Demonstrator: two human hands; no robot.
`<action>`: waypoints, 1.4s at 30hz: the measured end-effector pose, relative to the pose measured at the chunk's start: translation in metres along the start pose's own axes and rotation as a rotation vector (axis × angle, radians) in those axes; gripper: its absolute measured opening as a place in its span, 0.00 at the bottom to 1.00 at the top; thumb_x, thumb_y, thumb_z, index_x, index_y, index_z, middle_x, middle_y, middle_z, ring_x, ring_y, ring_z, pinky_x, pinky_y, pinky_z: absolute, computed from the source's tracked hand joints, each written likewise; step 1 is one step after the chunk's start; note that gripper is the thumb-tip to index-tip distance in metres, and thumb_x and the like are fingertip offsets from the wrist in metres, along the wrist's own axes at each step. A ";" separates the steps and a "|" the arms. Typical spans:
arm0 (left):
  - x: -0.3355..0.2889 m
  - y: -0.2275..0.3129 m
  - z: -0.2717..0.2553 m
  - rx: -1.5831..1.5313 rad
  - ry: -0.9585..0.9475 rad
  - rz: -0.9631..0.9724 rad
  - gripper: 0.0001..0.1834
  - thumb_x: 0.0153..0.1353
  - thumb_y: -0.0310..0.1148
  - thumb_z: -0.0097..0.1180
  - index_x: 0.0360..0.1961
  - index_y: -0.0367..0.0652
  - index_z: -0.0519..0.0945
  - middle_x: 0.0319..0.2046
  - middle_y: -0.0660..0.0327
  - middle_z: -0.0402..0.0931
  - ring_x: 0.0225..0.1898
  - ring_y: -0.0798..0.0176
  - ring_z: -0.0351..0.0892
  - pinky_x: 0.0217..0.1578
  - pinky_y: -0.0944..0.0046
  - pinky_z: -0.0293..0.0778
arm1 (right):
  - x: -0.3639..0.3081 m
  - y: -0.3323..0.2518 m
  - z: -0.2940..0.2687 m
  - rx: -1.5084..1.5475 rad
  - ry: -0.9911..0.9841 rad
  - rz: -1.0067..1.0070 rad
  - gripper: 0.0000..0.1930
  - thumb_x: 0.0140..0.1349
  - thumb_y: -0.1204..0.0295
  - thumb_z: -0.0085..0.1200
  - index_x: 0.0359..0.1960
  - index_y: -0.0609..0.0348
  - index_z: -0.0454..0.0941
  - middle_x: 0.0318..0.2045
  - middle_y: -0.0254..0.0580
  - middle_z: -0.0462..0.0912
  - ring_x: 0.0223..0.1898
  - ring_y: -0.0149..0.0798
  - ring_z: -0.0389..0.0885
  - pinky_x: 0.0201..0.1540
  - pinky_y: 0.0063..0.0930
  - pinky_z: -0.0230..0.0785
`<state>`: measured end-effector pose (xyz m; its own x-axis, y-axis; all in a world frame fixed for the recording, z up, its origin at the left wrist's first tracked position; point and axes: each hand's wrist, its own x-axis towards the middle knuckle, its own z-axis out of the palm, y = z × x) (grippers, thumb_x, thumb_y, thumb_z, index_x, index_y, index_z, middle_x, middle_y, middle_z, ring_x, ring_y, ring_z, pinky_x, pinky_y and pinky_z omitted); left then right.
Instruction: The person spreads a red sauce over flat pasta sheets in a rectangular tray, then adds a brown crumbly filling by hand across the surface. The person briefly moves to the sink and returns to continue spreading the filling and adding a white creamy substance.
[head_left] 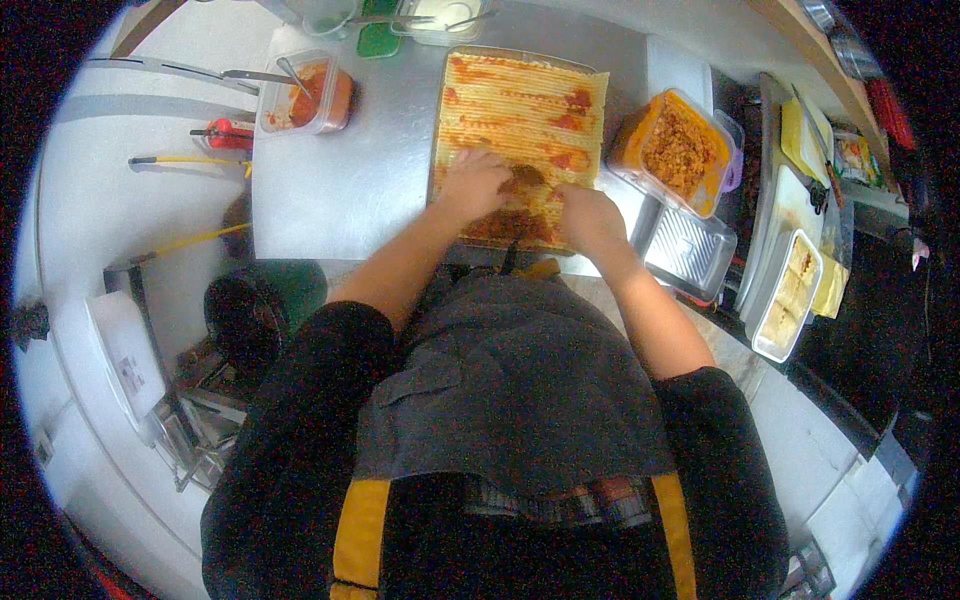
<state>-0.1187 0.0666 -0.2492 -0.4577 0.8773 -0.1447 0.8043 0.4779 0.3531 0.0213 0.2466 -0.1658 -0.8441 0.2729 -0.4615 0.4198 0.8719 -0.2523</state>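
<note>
A rectangular tray (436, 140) in front of me holds ridged lasagne sheets (520, 95) streaked with red sauce. My left hand (475, 183) lies over the left half of the sheets, its fingers stretched out and slightly blurred. At the right edge is my right hand (592, 220), its fingers curled closed; whatever they hold is hidden. Between both hands, a dark brown patch of sauce (526, 178) shows on the pasta. Nearer to me, chunky red-brown sauce (515, 225) covers the tray's front part. A thin dark handle-like piece (511, 256) shows at the front edge.
Right of the tray stands a tub of minced meat sauce (685, 150), with a clear lid (690, 250) before it. A foil-coloured container of filled pasta (790, 295) lies farther right. At left is a tub of red sauce (307, 95) with utensils; a white cream tub (447, 15) stands behind.
</note>
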 end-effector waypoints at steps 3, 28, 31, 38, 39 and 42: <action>-0.002 -0.015 -0.004 -0.172 0.079 0.007 0.31 0.50 0.49 0.72 0.56 0.54 0.84 0.54 0.60 0.80 0.61 0.50 0.73 0.64 0.48 0.66 | -0.014 0.011 -0.005 -0.050 0.142 -0.107 0.17 0.63 0.73 0.48 0.52 0.54 0.82 0.43 0.55 0.87 0.45 0.55 0.87 0.46 0.48 0.80; -0.013 -0.030 0.012 -0.192 0.175 -0.190 0.19 0.56 0.49 0.69 0.46 0.57 0.89 0.52 0.59 0.79 0.61 0.50 0.72 0.60 0.46 0.69 | -0.010 0.003 0.029 -0.162 0.254 -0.227 0.20 0.61 0.73 0.51 0.56 0.51 0.80 0.36 0.50 0.87 0.31 0.51 0.89 0.34 0.45 0.84; -0.015 -0.026 0.013 -0.087 0.135 -0.185 0.18 0.55 0.48 0.70 0.47 0.58 0.89 0.52 0.59 0.78 0.60 0.49 0.73 0.59 0.48 0.70 | -0.008 0.002 0.025 -0.188 0.232 -0.276 0.19 0.62 0.73 0.50 0.55 0.51 0.80 0.36 0.51 0.87 0.33 0.51 0.89 0.33 0.45 0.83; -0.014 -0.049 0.015 -0.169 0.166 -0.095 0.22 0.52 0.45 0.73 0.50 0.58 0.88 0.53 0.59 0.76 0.59 0.49 0.73 0.60 0.46 0.69 | -0.023 0.009 0.020 -0.097 0.148 -0.208 0.19 0.64 0.73 0.50 0.58 0.46 0.78 0.44 0.51 0.85 0.45 0.54 0.86 0.46 0.49 0.80; -0.013 -0.050 0.015 -0.175 0.169 -0.112 0.22 0.52 0.45 0.73 0.50 0.58 0.88 0.53 0.59 0.76 0.59 0.49 0.73 0.60 0.46 0.68 | -0.025 0.009 0.022 -0.079 0.112 -0.229 0.19 0.65 0.72 0.50 0.58 0.47 0.78 0.44 0.52 0.86 0.44 0.55 0.86 0.46 0.49 0.80; -0.014 -0.043 0.013 -0.163 0.167 -0.085 0.23 0.51 0.40 0.69 0.51 0.55 0.87 0.51 0.61 0.77 0.58 0.49 0.72 0.62 0.48 0.66 | -0.024 0.006 0.024 -0.057 0.074 -0.221 0.20 0.65 0.72 0.50 0.58 0.47 0.78 0.43 0.52 0.86 0.42 0.55 0.87 0.43 0.50 0.80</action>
<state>-0.1419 0.0342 -0.2739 -0.5880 0.8083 -0.0305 0.6946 0.5239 0.4930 0.0520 0.2356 -0.1769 -0.9365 0.1000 -0.3360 0.2042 0.9347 -0.2909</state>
